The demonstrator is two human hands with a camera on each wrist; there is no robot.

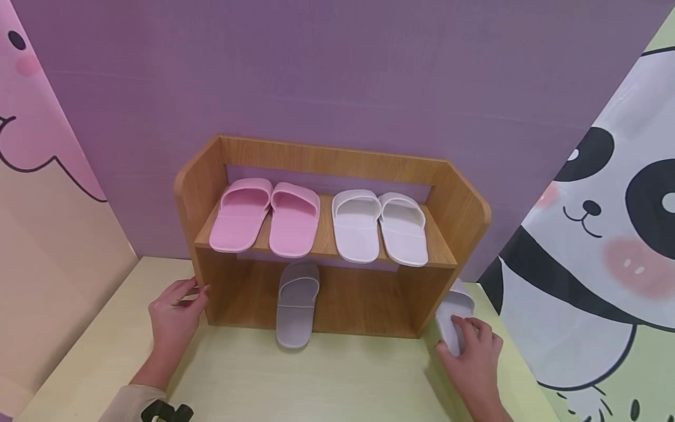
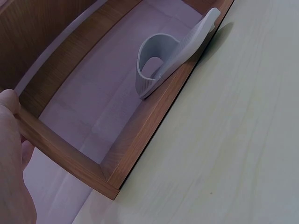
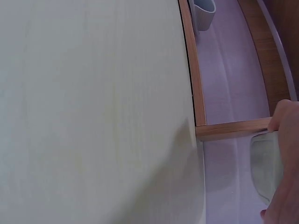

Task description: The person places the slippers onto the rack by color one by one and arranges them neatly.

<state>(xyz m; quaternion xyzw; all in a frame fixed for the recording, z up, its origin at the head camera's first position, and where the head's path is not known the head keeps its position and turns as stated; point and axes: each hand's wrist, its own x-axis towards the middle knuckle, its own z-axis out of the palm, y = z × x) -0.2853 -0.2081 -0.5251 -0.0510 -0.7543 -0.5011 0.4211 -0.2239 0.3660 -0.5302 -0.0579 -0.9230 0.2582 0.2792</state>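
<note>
A two-tier wooden shoe rack [image 1: 337, 155] stands against the purple wall. My left hand [image 1: 176, 313] grips the front edge of its left side panel, thumb on the inner side in the left wrist view. To the right of the rack, my right hand [image 1: 474, 357] pinches a light grey slipper [image 1: 448, 319] between thumb and fingers, beside the right side panel; the hand covers part of it. One grey slipper [image 1: 296, 313] lies on the lower shelf, its toe part inward and its heel jutting past the front edge.
On the upper shelf sit a pair of pink slippers [image 1: 239, 220] at left and a pair of white slippers [image 1: 358, 231] at right. The pale wooden table [image 1: 316, 381] extends in front of the rack. Cartoon-printed panels [image 1: 606, 264] flank both sides.
</note>
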